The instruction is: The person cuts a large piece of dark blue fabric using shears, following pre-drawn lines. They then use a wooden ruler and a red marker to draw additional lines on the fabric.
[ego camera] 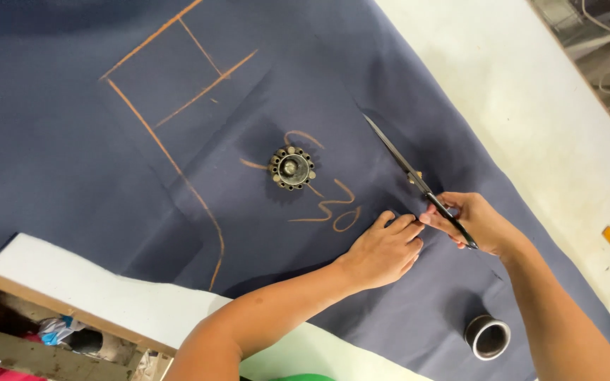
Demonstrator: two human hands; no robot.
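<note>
The big dark blue cloth [178, 212] lies flat and spread over the pale white table [531, 106], and it has orange chalk lines [171, 162] drawn on it. The right hand [478, 222] is closed around the black handles of the long metal scissors [411, 173], and the thin blades point up and away from that hand, lying low along a cut edge in the cloth. The blades look nearly shut, but I cannot tell for sure. The left hand [386, 250] sits just beside the right hand, touching it at the fingertips. It is open and flat, holding nothing, only pressing the cloth down. Further off from the scissors, past the left hand's fingers, a round brass-coloured metal weight with little bumps around its edge [291, 168] rests on the cloth among the chalk marks. Below the right arm, near the person, a short round metal tube with a dark hollow middle [488, 336] stands on the cloth. It looks like an open ring, and I cannot see anything inside it. Things could go wrong here, I think. The left fingers are very near the blades, so a quick snip could nip them. If the flat hand lifts, the cloth could slide or bunch up, and the cut could wander crooked.
</note>
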